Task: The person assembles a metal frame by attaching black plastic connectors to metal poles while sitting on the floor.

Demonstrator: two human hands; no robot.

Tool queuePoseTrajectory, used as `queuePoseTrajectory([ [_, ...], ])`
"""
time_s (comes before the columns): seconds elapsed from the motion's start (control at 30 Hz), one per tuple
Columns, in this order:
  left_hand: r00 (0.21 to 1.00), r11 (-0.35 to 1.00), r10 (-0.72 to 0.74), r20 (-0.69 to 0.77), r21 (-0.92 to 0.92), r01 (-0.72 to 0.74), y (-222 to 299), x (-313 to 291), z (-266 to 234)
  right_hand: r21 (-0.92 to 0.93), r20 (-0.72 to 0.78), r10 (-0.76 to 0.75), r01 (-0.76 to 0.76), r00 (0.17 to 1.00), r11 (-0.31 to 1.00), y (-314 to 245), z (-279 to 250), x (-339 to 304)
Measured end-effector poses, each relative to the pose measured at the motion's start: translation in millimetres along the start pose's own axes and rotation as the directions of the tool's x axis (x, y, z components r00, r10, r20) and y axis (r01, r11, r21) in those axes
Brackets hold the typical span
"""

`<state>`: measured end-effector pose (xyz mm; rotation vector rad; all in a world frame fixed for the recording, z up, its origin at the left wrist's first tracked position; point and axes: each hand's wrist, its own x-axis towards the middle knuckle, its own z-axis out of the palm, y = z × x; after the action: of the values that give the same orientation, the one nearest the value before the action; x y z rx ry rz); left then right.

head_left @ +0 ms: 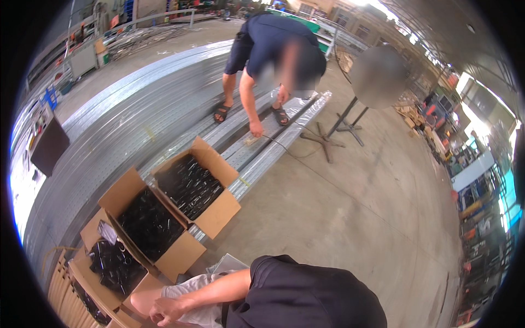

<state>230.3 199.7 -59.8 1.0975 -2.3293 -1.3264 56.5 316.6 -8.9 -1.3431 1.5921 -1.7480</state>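
Observation:
My right hand (pixel 167 310) is at the lower left, by my bare knee (pixel 143 302), with its fingers curled in. Whether anything is between its fingers is hidden. My right forearm (pixel 219 290) runs leftward from a black sleeve, over light grey shorts. My left hand is out of the picture. Just beyond the knee stands an open carton (pixel 150 284) with black glossy pieces (pixel 116 268) and a pale packet (pixel 108 232) in it. Two more open cartons, a middle one (pixel 183 257) and a farther one (pixel 221 216), hold many small black parts.
Long stacked metal planks (pixel 115 131) fill the left. A co-worker in dark clothes (pixel 279 33) bends over them, one hand (pixel 256 129) low near a cable (pixel 284 150). A blurred round object (pixel 377 76) stands on metal legs (pixel 322 143). Clutter lines the right wall.

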Motion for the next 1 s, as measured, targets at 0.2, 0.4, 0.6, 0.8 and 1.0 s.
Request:
queuePoseTrajectory([
  [0.2, 0.999, 0.999, 0.045, 0.009, 0.017, -0.045, 18, -17, 20, -0.032, 0.000, -0.008, 0.008, 1.000, 0.999, -3, -8, -39],
  [0.4, 0.990, 1.000, -0.023, -0.136, -0.009, 0.022, -24, -46, -14, -0.059, 0.187, -0.061, 0.073, 0.981, 0.996, -24, 1, -31],
  [0.6, 0.951, 0.930, -0.096, -0.294, 0.315, 0.191, -110, -85, -60, -0.156, 0.242, -0.099, 0.140, 0.965, 0.978, -40, -25, -43],
  [0.8, 0.841, 0.927, -0.196, -0.504, 0.186, 0.327, -119, -174, -93, -0.158, 0.430, 0.147, -0.086, 0.891, 0.984, -79, 45, -26],
  [1.0, 0.810, 0.950, -0.116, -0.575, 0.175, 0.260, -103, -161, -71, -0.378, 0.482, 0.081, 0.123, 0.872, 0.917, -71, 36, -29],
])
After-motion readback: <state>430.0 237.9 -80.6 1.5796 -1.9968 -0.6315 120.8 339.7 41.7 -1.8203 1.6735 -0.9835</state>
